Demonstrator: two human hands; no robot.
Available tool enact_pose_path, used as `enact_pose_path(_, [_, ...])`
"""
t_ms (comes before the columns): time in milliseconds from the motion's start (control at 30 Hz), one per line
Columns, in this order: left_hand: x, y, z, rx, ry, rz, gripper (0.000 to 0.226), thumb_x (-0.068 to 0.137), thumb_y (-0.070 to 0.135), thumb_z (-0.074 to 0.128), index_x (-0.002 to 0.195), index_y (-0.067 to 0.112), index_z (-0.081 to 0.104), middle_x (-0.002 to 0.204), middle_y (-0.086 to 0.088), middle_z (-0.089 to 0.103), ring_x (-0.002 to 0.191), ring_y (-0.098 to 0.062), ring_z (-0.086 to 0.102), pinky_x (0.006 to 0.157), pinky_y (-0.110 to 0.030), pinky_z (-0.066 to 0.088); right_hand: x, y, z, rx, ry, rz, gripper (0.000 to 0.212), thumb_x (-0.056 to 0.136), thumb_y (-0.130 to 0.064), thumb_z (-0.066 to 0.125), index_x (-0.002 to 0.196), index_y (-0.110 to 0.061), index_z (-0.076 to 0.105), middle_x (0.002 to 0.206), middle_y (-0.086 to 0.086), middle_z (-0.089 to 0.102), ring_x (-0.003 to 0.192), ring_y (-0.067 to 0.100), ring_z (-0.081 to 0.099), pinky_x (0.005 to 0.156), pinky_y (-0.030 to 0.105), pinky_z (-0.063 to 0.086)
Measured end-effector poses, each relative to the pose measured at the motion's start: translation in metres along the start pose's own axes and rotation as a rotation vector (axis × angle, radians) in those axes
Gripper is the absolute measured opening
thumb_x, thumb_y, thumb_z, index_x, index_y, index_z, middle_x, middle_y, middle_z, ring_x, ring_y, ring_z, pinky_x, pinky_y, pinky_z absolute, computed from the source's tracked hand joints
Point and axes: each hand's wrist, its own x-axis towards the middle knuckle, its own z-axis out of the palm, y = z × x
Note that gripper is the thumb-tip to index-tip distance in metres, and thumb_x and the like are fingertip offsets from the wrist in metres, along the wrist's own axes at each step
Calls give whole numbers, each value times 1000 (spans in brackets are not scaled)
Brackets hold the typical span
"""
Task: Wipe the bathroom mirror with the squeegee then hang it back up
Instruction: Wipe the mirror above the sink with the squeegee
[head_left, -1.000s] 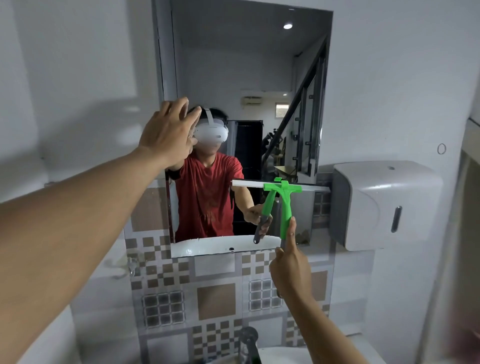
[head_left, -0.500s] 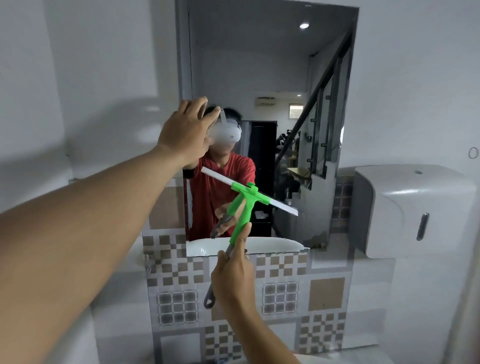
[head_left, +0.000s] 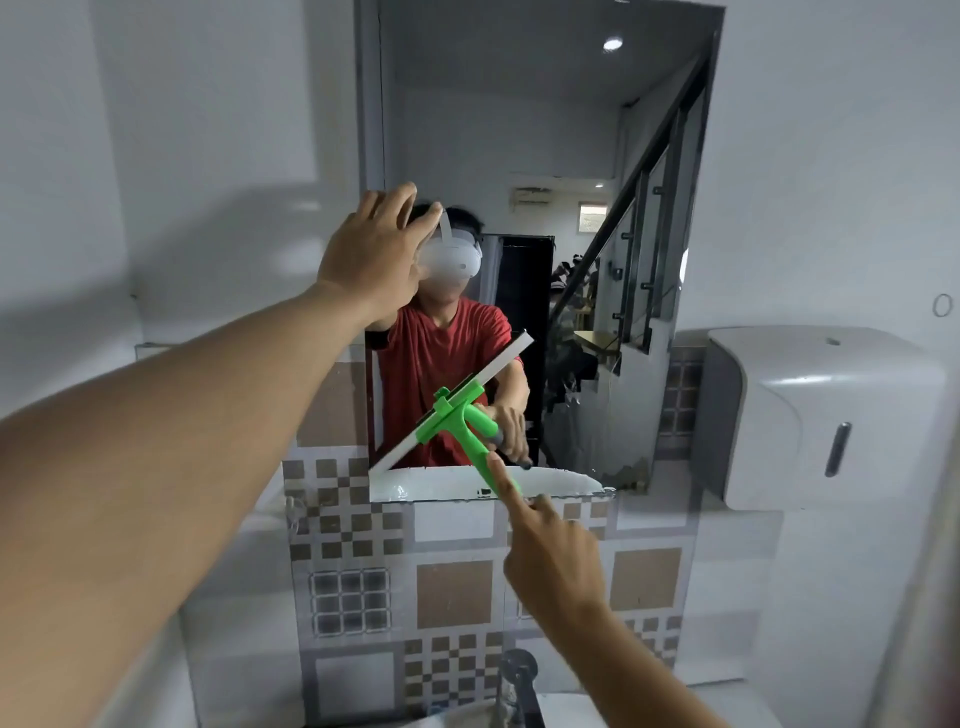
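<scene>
Nearest the camera, the left forearm enters from the lower left and rises diagonally to the upper left edge of the mirror (head_left: 545, 156). The left hand (head_left: 371, 254) is seen from the back, fingers extended and slightly spread, laid against the mirror's left border at the height of the reflected headset; it holds nothing. The right forearm enters from the lower right and angles up toward the mirror's lower edge. The right hand (head_left: 553, 553) is closed around the lower end of the squeegee (head_left: 457, 410) handle, with the index finger stretched straight along the green shaft and the remaining fingers curled beneath it. The squeegee is green with a pale blade; the blade is tilted, its lower end at the mirror's bottom left corner and its upper end raised toward the right, lying over the lower left part of the glass. Whether the blade fully touches the glass cannot be told. At the bottom edge a faucet (head_left: 517, 680) stands over a white sink. Behind it, a wall of patterned tiles (head_left: 452, 592) in brown, grey and white runs beneath the mirror. To the right of the mirror, a white paper dispenser (head_left: 831, 415) is mounted on the wall.
</scene>
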Motion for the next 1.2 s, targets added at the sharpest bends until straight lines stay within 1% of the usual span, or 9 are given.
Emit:
enact_pose_path(100, [0,1,1,-16,-6,-17,72,88,27,69,153,19,39,156,-15,35,130,-41,39,103,-54,45,3,27,-15,-104,34,-53,89,102,-9,38,148,-49,-27,107,11,59,63,17,55,49,28,39])
enact_pose_path(267, [0,4,1,-32,-32,-31,69,91,23,63,154,16,35,158,-19,33,138,-44,36,108,-57,41,6,63,-23,-186,107,-44,88,100,-9,38,149,-49,-23,101,8,59,58,18,50,50,32,48])
enact_pose_path(367, [-6,8,1,25,2,-22,73,90,31,66,153,13,34,155,-19,33,135,-42,36,107,-54,41,2,78,-22,-155,119,14,87,98,-10,38,152,-48,-18,102,8,62,58,19,51,51,32,50])
enact_pose_path(500, [-17,14,10,17,-6,30,79,86,43,71,152,16,36,156,-18,31,135,-41,35,106,-54,42,-3,87,-16,-125,127,73,93,94,-7,45,153,-47,-14,103,8,66,51,16,50,44,27,44])
enact_pose_path(600, [-20,15,16,-31,-39,33,83,85,40,74,154,18,33,161,-18,24,144,-41,27,112,-56,38,-4,87,-8,-94,125,113,95,94,-7,48,152,-49,-15,96,8,64,47,13,44,40,25,33])
enact_pose_path(733, [-21,14,17,-43,-44,32,85,84,40,75,155,17,32,162,-19,24,145,-42,25,113,-57,37,-6,91,-1,0,142,190,93,96,-10,51,155,-45,-10,92,8,60,48,15,48,40,28,39])
enact_pose_path(867, [-22,14,19,-51,-34,33,85,85,38,75,155,17,33,162,-19,24,145,-43,26,114,-58,36,-6,99,-4,33,169,222,90,98,-13,53,155,-44,-9,83,2,48,47,8,38,40,23,32])
enact_pose_path(1033, [-22,15,20,-59,-18,32,86,84,38,76,155,16,34,162,-19,25,145,-44,27,113,-58,36,-18,101,14,192,146,349,93,97,-13,54,155,-43,-12,83,5,61,55,16,54,43,27,40])
enact_pose_path(1200, [-23,16,21,-66,-4,32,85,84,37,76,154,16,34,161,-20,25,144,-45,27,113,-59,35,-38,77,38,371,79,445,90,101,-15,52,153,-39,-17,79,5,59,52,11,46,45,23,33])
